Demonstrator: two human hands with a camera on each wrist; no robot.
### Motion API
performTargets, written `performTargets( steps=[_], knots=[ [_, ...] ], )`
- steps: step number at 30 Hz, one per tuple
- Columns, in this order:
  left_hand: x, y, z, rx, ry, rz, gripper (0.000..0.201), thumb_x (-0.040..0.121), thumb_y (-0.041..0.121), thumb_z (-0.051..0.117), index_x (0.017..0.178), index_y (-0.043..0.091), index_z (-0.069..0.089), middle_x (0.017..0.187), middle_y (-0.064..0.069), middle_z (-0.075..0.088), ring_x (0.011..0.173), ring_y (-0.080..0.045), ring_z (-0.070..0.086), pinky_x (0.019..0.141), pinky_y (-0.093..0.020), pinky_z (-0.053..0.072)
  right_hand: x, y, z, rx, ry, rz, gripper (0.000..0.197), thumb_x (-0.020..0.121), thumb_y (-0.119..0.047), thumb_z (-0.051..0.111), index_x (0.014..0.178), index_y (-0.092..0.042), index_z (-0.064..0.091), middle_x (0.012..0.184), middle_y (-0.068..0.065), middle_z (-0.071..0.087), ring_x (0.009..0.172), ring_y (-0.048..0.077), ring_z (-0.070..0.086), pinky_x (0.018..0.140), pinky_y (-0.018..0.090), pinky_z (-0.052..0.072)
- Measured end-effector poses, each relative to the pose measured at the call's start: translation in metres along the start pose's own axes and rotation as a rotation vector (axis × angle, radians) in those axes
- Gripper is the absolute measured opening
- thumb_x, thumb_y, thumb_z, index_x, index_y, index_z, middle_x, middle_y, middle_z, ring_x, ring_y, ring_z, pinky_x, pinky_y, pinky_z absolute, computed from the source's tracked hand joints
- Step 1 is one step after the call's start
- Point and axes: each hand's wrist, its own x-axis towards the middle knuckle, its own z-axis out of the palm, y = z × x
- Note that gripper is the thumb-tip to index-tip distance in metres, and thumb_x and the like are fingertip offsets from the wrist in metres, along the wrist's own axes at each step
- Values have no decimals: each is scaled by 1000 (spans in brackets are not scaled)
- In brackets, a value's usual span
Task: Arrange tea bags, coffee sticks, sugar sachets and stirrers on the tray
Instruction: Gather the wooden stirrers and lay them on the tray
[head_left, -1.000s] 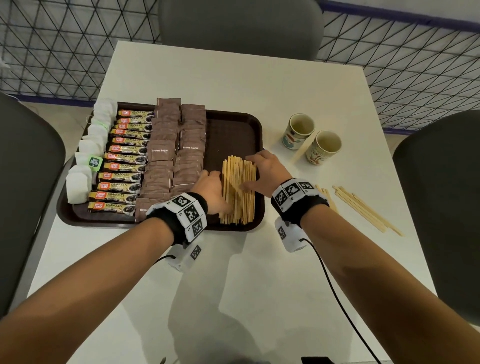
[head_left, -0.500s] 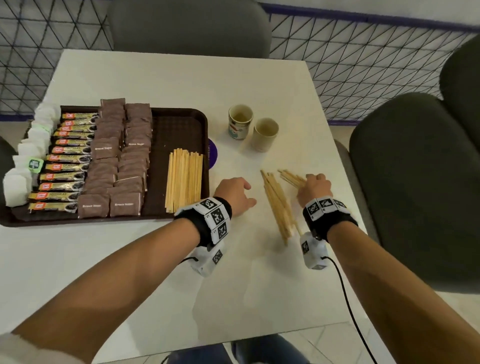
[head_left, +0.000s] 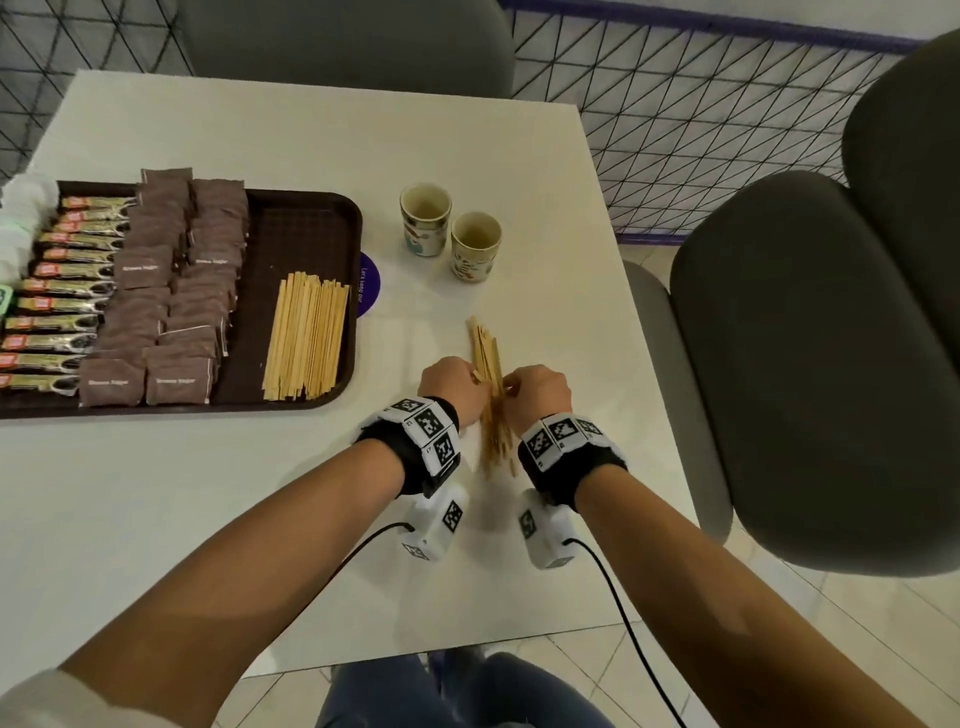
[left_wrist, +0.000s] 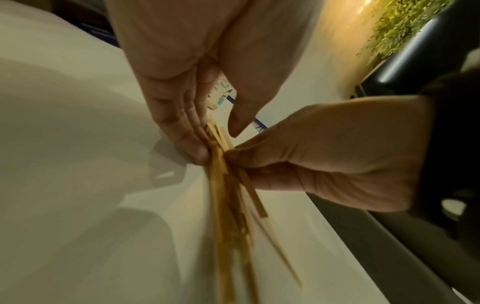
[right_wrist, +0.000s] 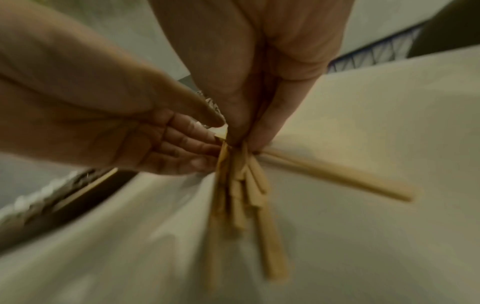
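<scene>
A dark brown tray (head_left: 311, 213) at the left holds white tea bags (head_left: 23, 208), a column of coffee sticks (head_left: 67, 291), two columns of brown sugar sachets (head_left: 176, 291) and a flat row of wooden stirrers (head_left: 306, 338). To the right of the tray, a loose bundle of stirrers (head_left: 491, 358) (left_wrist: 226, 205) (right_wrist: 241, 195) lies on the white table between my hands. My left hand (head_left: 470, 382) (left_wrist: 215, 131) presses its straight fingers against the bundle's left side. My right hand (head_left: 511, 387) (right_wrist: 246, 142) pinches the bundle between thumb and fingers. One stirrer (right_wrist: 337, 176) splays out to the right.
Two paper cups (head_left: 425, 221) (head_left: 475, 244) stand behind the bundle. A purple sticker (head_left: 370, 286) shows beside the tray's right rim. Grey chairs (head_left: 805, 364) (head_left: 343, 41) stand at the right and far sides. The table's right edge is close to my right wrist.
Both hands left the stirrers on the tray and moved right. They have since closed in from either side on the loose stirrers, gathering them into one bundle.
</scene>
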Motion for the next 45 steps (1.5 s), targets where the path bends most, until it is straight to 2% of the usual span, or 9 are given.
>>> performTargets(
  steps=[5,8,15,21,26,32,35,40,45],
  knots=[
    [3,0,6,26,-76,-25,36,98,29,48,109,-3,61,108,-15,66,99,-32,62,76,-31,44,3,-1,5,382,-98,141,10,86,-13,63,80,-12,71,90,15,73,83,28,70,80,39,58],
    [3,-1,8,16,-101,-31,39,101,28,42,117,-6,53,116,-18,61,105,-34,59,78,-32,43,3,0,4,483,-196,170,10,88,-7,61,93,-2,69,85,16,69,77,27,69,76,36,58],
    [2,-2,5,-142,-113,-89,46,104,30,32,132,-6,40,131,-21,52,117,-34,52,90,-34,40,2,-7,4,546,-181,77,12,87,-2,60,95,0,69,95,23,70,89,32,70,85,39,57],
    [9,-14,-4,-372,-156,-97,53,99,40,38,124,-3,55,117,-19,64,110,-31,59,101,-42,45,1,-17,-1,643,-218,-27,16,86,6,55,92,-2,68,87,19,69,88,30,69,88,37,55],
    [6,-17,-10,-630,-196,-139,38,96,33,45,101,-2,60,83,-18,60,53,-20,51,52,-29,42,3,-31,-1,659,-175,-67,29,77,13,55,79,-16,55,76,5,60,78,31,65,81,42,57],
    [4,-18,-25,-762,-211,-139,22,99,16,36,85,7,50,57,-5,37,40,-11,37,41,-22,33,8,-39,-9,611,-192,-168,45,72,6,67,106,-17,50,83,-6,53,74,12,54,75,29,48],
    [8,-22,-37,-851,-148,-122,14,101,14,36,94,9,48,66,-3,40,51,-12,38,44,-21,36,11,-38,-10,478,-105,-222,47,75,3,65,116,-15,51,95,-2,52,75,12,51,65,19,42],
    [12,-35,-52,-860,-52,-60,17,103,16,34,88,15,42,71,-3,40,55,-13,38,48,-23,36,14,-29,-2,-298,-252,-368,31,75,-20,77,103,-13,68,102,4,57,95,19,56,76,23,41],
    [10,-41,-56,-836,-17,-22,18,103,19,36,87,15,41,71,-1,39,53,-12,36,47,-23,36,19,-28,4,-434,-192,-349,19,82,-27,71,94,-12,69,106,7,64,99,27,60,71,24,39]
  ],
)
